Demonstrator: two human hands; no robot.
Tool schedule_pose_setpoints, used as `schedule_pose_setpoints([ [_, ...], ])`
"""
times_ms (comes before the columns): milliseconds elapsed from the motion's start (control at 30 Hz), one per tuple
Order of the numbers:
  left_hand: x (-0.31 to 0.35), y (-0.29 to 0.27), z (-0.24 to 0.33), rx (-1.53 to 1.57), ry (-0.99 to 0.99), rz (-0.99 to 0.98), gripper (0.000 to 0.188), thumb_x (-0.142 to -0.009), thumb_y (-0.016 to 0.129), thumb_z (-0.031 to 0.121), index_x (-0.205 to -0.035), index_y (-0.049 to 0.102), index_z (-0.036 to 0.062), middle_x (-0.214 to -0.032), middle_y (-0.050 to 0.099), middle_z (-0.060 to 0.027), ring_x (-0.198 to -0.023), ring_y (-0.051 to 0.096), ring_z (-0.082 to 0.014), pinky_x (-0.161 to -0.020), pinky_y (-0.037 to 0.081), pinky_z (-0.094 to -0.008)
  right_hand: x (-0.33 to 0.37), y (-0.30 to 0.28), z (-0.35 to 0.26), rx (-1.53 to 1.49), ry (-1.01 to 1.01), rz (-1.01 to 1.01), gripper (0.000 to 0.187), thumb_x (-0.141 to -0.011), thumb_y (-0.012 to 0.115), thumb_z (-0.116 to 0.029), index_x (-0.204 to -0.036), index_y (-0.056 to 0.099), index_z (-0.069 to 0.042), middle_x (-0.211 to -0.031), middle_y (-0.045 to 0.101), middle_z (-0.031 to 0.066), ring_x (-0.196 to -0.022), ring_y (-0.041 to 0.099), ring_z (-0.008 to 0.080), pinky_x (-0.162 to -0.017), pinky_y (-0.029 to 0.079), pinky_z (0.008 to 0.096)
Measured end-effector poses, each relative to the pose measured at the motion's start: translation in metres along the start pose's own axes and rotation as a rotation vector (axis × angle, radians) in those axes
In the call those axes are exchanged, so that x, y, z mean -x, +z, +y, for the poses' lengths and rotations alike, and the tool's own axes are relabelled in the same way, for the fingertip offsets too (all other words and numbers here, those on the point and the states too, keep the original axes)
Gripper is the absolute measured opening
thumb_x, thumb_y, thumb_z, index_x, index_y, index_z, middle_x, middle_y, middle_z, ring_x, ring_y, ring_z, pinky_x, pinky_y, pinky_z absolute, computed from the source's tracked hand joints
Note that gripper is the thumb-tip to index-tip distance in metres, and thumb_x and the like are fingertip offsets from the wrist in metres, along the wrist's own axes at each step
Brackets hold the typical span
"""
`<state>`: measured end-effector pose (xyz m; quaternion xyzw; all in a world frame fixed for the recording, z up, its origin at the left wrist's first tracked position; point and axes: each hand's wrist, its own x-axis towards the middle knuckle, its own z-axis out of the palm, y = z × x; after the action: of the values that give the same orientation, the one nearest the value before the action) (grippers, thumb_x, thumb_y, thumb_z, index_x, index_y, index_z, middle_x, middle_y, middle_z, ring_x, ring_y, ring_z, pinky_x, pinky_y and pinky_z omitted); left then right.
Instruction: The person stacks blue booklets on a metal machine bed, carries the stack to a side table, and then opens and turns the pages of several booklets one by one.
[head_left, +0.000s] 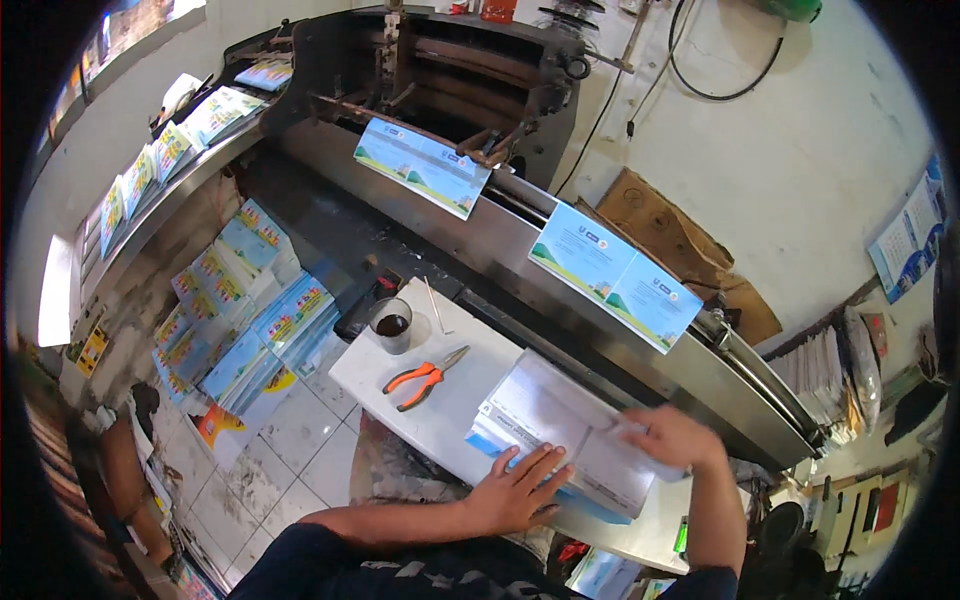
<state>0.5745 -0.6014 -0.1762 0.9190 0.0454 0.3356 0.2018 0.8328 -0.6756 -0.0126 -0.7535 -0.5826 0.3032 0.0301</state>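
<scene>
A stack of printed sheets (548, 402) lies on the white tabletop (365, 370), pale faces up, with blue showing along its near edge. My left hand (522, 492) rests on the stack's near side, fingers spread. Over the right end of the stack is my right hand (672, 438), smeared by motion. A pale sheet edge shows beneath it, but whether the fingers grip it is unclear. Left of the stack lie pliers (427, 378) with orange and black handles. Beyond them stand a glass of dark liquid (391, 325) and a thin metal tool (437, 305).
A dark machine (450, 70) stands behind the table, its long metal conveyor (500, 235) carrying blue printed sheets (615, 275). Piles of printed sheets (245, 300) cover part of the tiled floor (290, 440) at left. Cardboard (660, 220) leans against the wall.
</scene>
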Motion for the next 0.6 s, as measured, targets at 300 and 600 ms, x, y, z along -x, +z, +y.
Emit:
schedule_pose_setpoints([
  [300,0.003,0.001,-0.004,-0.09,-0.012,-0.196,0.074,-0.083,0.069,0.042,-0.146,0.043,0.01,-0.152,0.039,-0.0149,-0.142,0.034,-0.0302,-0.107,0.03,-0.0525,-0.03,-0.108,-0.013,0.322,-0.035,1.282,0.034,-0.085,0.056,0.001,-0.115,0.068,-0.009,-0.111,0.068,0.0189,-0.101,0.067,0.0344,-0.082,0.055,0.0421],
  [600,0.003,0.004,-0.003,-0.116,-0.022,-0.212,0.078,-0.08,0.069,0.042,-0.147,0.042,0.0113,-0.152,0.039,-0.0138,-0.142,0.035,-0.0288,-0.107,0.027,-0.0539,-0.141,-0.04,0.035,0.678,-0.046,0.934,0.049,-0.079,0.059,0.001,-0.126,0.063,-0.014,-0.129,0.062,0.011,-0.118,0.06,0.0291,-0.089,0.056,0.0403],
])
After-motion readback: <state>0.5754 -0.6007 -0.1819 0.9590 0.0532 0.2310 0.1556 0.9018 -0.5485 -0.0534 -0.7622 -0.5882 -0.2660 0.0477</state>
